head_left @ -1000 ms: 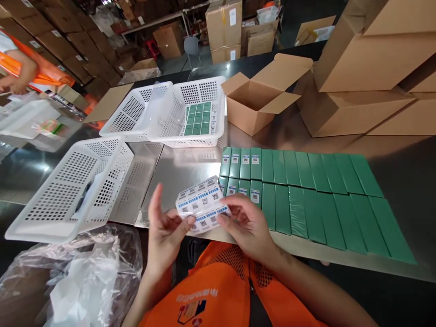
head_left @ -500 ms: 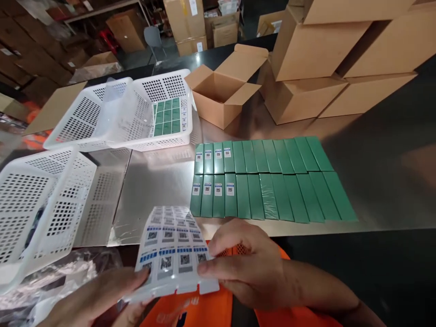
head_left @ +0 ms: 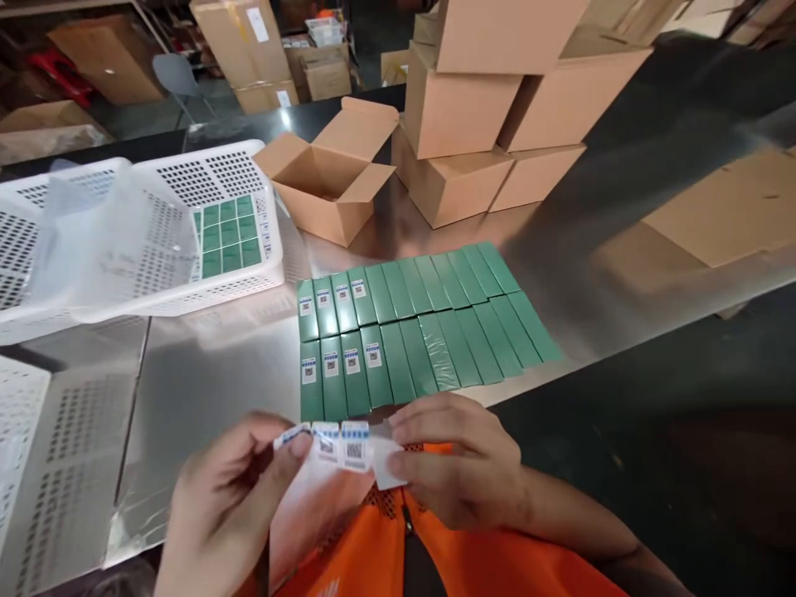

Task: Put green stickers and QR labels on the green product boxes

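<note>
My left hand [head_left: 230, 489] pinches a sheet of QR-code stickers [head_left: 329, 489] near its folded-over upper edge, where a few printed stickers show. My right hand [head_left: 463, 460] is closed on a small whitish sticker [head_left: 389, 468] at the sheet's right edge. Whether that sticker is fully off the sheet I cannot tell. Just beyond my hands, two rows of slim green boxes [head_left: 414, 327] lie side by side on the metal table. The leftmost boxes in both rows carry QR stickers; the others to the right look plain green.
White perforated baskets [head_left: 274, 269] stand at the left, one with green boxes [head_left: 230, 236] inside. Behind the rows is an open cardboard box [head_left: 339, 220]. Stacked cartons [head_left: 466, 116] rise at the back, and another cardboard piece [head_left: 727, 207] lies far right. The metal table's [head_left: 192, 390] front edge is near my hands.
The sticker sheet, earlier spread flat toward me, is now bent over at its upper edge. My left hand has moved up and to the right. The view has turned right.
</note>
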